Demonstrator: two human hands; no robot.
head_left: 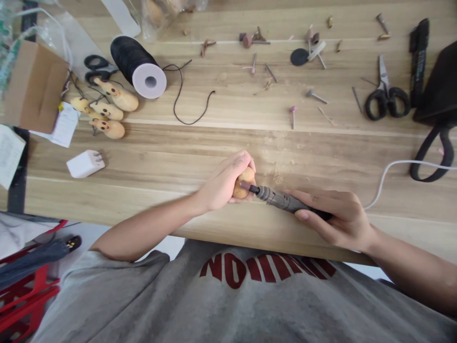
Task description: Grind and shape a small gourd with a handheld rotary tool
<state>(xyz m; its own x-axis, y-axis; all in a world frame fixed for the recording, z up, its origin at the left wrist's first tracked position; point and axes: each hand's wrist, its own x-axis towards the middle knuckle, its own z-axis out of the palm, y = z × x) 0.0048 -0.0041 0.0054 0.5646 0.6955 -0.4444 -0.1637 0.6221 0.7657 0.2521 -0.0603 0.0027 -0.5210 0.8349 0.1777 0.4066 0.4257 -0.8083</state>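
Near the table's front edge, my left hand (228, 180) is wrapped round a small tan wooden piece (243, 189), rounded in shape. My right hand (335, 216) grips a grey rotary tool (282, 199) from the right. The tool points left, and its brownish tip (245, 185) meets the face of the wooden piece. Fine shavings (277, 177) lie on the wood surface just beyond the tool. The palm side of my left hand is hidden.
Small tool bits (293, 116) lie scattered beyond my hands. At the left are a black thread spool (134, 59), carved wooden figures (121, 97), a white charger (85, 164) and a cardboard box (34, 85). Scissors (383, 90), a marker (418, 62) and a white cable (389, 166) are at the right.
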